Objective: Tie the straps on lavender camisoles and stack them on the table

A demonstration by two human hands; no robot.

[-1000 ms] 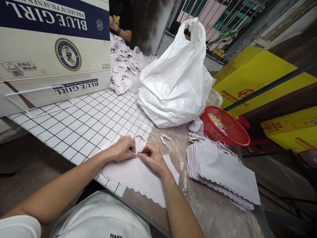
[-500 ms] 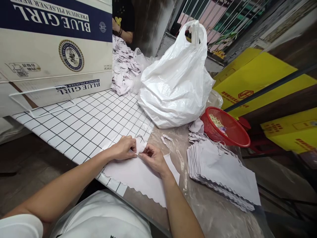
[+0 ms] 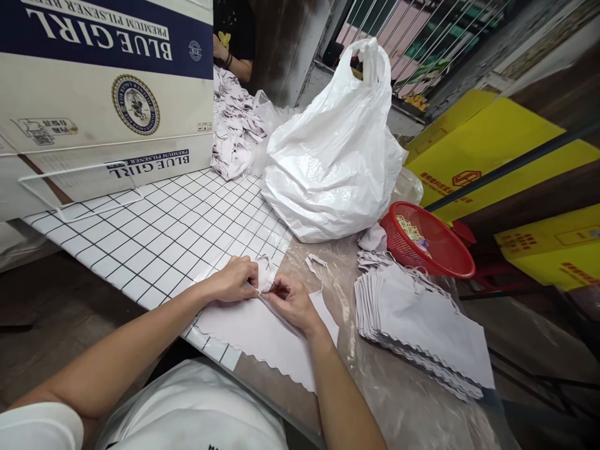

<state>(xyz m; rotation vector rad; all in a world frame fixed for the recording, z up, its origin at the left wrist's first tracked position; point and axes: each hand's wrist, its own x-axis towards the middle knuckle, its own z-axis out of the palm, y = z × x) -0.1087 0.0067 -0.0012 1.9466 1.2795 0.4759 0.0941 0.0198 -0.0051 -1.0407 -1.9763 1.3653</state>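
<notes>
A pale fabric piece with a wavy edge (image 3: 262,331) lies on the table in front of me, partly under my forearms. My left hand (image 3: 237,279) pinches its upper edge from the left. Close beside it, my right hand (image 3: 291,301) pinches the same edge, the fingertips of both hands almost touching. A gathered bit of the fabric stands up between them. Whatever small detail sits at the fingertips is too small to make out. To the right lies a stack of similar pale fabric pieces (image 3: 422,319) with straps at the top.
A beer carton (image 3: 164,112) and a white wire stand (image 3: 94,215) are at the left. A full white plastic bag (image 3: 328,169) stands behind my hands, with a red basket (image 3: 450,250) to its right. A fabric heap (image 3: 234,125) lies near another person's arm (image 3: 239,67).
Both hands stay at the same spot on the fabric. My right fingertips have shifted slightly left, and the gathered bit between the hands has changed shape a little.
</notes>
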